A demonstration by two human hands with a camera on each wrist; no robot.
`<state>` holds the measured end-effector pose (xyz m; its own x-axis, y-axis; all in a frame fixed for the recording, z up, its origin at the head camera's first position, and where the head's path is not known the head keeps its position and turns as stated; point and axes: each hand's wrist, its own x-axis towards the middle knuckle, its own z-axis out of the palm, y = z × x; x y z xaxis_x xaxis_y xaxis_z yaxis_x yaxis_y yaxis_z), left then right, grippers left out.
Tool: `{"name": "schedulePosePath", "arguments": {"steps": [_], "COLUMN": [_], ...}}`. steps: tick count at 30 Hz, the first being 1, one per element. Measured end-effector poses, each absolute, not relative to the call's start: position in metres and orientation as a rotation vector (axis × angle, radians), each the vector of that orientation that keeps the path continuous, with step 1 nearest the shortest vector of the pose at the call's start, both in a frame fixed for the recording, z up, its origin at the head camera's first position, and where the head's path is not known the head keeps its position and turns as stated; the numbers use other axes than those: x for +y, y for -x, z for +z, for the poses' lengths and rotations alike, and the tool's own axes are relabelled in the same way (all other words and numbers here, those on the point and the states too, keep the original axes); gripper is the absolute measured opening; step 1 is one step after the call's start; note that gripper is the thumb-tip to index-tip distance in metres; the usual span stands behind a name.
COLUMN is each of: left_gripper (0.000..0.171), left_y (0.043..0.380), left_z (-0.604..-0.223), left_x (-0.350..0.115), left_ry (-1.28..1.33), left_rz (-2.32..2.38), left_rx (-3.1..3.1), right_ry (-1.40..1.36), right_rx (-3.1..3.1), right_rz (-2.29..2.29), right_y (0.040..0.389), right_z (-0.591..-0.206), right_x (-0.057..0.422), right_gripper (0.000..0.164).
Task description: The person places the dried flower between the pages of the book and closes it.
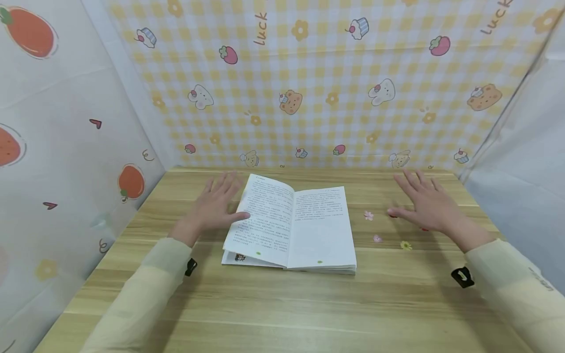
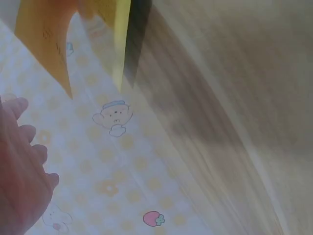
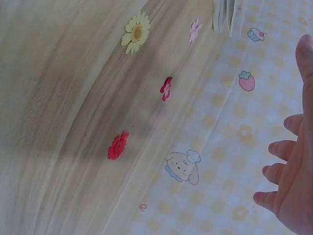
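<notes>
An open book (image 1: 321, 230) with printed pages lies on the wooden table, its left pages partly raised over a lower sheet. My left hand (image 1: 215, 208) is spread beside the book's left edge, thumb overlapping the left page. In the left wrist view, its fingers (image 2: 19, 161) are at the left and a yellow page or cover (image 2: 46, 39) hangs at the top. My right hand (image 1: 430, 206) is spread, palm down, above small flowers on the right and holds nothing. Under it are a red flower (image 3: 118, 146) and a red-and-white flower (image 3: 166, 88).
Between book and right hand lie a pink flower (image 1: 368, 215), a pale purple flower (image 1: 377, 239) and a yellow flower (image 1: 405, 245). A yellow-checked cloth (image 1: 309, 73) hangs behind the wooden table (image 1: 282, 309). A white patterned sheet (image 1: 57, 186) hangs on the left.
</notes>
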<state>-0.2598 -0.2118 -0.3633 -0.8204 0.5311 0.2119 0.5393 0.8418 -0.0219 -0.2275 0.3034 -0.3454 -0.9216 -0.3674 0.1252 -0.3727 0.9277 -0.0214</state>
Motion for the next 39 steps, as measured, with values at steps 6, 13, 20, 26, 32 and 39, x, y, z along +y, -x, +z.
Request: {"name": "schedulePosePath", "arguments": {"steps": [6, 13, 20, 26, 32, 39], "left_gripper": [0.091, 0.092, 0.093, 0.096, 0.098, 0.102], "left_y": [0.252, 0.246, 0.245, 0.243, 0.241, 0.238], "left_z": [-0.369, -0.379, -0.391, -0.403, -0.408, -0.412], "left_x": [-0.21, -0.209, -0.209, -0.212, -0.218, -0.222], "left_ry": [0.986, 1.127, 1.232, 1.255, 1.24, 1.211], "left_rz": [-0.052, -0.056, -0.075, -0.028, -0.022, -0.008], "left_rx": [-2.771, -2.796, -2.743, -2.786, -2.805, -2.873], "right_ry": [-0.582, -0.564, -0.465, -0.43, -0.398, -0.277], "right_rx": [-2.947, -2.866, -2.899, -2.839, -2.882, -2.94], "right_rz": [0.11, 0.243, 0.494, 0.777, 1.044, 1.246], "right_y": [0.213, 0.196, 0.179, 0.173, 0.177, 0.189], "right_z": [-0.341, -0.343, -0.351, -0.365, -0.375, -0.389], "right_x": [0.313, 0.331, 0.347, 0.362, 0.377, 0.391], "right_gripper": [0.092, 0.087, 0.079, 0.072, 0.061, 0.056]}}
